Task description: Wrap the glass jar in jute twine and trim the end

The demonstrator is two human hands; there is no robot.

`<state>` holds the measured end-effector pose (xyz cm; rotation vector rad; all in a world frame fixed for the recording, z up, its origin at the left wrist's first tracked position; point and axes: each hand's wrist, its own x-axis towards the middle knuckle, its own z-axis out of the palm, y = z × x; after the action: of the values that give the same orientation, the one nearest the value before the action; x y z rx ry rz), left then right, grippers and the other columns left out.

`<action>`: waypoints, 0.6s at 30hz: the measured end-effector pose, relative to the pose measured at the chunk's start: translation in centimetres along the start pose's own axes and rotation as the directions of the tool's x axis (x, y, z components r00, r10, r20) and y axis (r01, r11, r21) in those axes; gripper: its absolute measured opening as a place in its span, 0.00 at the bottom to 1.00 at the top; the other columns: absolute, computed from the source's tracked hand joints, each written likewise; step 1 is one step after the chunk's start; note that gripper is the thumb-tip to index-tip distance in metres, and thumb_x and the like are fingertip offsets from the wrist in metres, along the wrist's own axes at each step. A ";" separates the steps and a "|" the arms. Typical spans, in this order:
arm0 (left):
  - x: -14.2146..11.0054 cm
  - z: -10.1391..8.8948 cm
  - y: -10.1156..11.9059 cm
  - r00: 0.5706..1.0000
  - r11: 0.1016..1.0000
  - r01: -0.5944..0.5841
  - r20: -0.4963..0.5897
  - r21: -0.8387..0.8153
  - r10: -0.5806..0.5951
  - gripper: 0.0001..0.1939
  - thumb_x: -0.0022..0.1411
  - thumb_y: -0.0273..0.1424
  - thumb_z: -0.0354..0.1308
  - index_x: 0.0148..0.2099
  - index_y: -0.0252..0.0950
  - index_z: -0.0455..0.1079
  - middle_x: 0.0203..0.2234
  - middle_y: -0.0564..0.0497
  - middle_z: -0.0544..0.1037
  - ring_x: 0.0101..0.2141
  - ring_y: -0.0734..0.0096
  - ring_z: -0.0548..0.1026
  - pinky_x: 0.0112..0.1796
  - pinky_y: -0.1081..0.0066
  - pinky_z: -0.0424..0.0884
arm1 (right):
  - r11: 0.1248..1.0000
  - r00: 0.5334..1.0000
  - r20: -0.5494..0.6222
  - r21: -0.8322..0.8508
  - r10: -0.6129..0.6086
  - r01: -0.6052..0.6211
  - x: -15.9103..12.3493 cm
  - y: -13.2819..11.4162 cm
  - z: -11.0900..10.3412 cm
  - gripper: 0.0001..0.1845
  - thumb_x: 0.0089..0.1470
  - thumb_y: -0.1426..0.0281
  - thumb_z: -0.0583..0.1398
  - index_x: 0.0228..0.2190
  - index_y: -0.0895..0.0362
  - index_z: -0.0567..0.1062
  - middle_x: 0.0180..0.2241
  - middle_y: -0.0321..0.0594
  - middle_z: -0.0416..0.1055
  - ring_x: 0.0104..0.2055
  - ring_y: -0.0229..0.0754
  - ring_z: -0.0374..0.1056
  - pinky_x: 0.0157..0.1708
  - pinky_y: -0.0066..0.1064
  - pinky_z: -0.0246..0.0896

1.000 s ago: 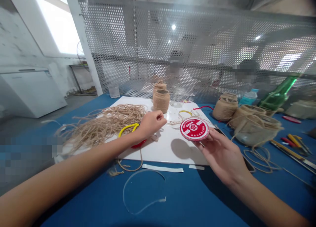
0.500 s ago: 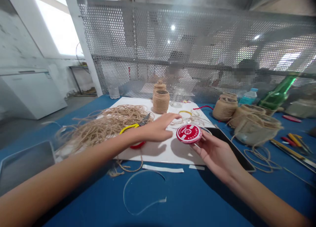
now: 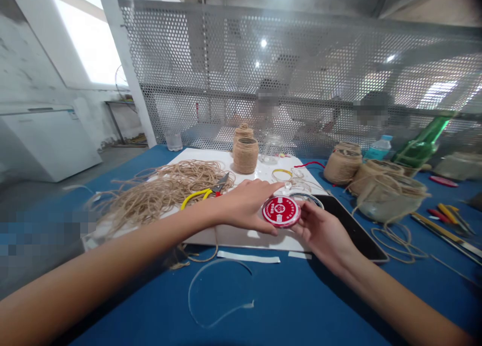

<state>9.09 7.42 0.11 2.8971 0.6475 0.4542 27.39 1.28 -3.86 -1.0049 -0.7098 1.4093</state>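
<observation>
A round red disc with white print, which looks like a roll of tape (image 3: pixel 280 211), is held above the white board (image 3: pixel 241 238). My right hand (image 3: pixel 320 228) grips its right edge, with the fingertips partly behind it. On the opposite edge is my left hand (image 3: pixel 250 205), thumb below and fingers reaching past the top, closed about the roll. Yellow-handled scissors (image 3: pixel 203 193) lie beyond my left wrist, partly hidden by it. A heap of loose jute twine (image 3: pixel 165 190) spreads to the left.
Twine-wrapped jars (image 3: pixel 246 156) stand at the back of the board. More wrapped jars (image 3: pixel 342 165), a green bottle (image 3: pixel 422 142) and a dark tablet (image 3: pixel 350 225) are at right. White strips (image 3: pixel 248 257) and a curled clear strip (image 3: pixel 190 291) lie in front. A perforated metal screen (image 3: pixel 226 75) rises behind.
My left hand has moved right and closed on the left side of the roll. The roll has shifted slightly left and down, with my right hand still on it.
</observation>
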 end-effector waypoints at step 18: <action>-0.7 0.6 -1.6 0.948 0.969 0.203 0.218 0.138 -0.230 0.31 0.61 0.48 0.38 0.62 0.40 0.48 0.46 0.41 0.71 0.44 0.56 0.69 0.44 0.59 0.59 | -0.447 0.848 0.506 -0.802 -0.157 0.396 2.8 -2.3 -4.7 0.07 0.49 0.71 0.53 0.31 0.58 0.71 0.32 0.45 0.69 0.38 0.46 0.64 0.40 0.35 0.57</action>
<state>8.08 8.55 -0.96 2.8726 0.9664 0.0492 32.87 3.66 -4.34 -1.7136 -2.3901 -0.1673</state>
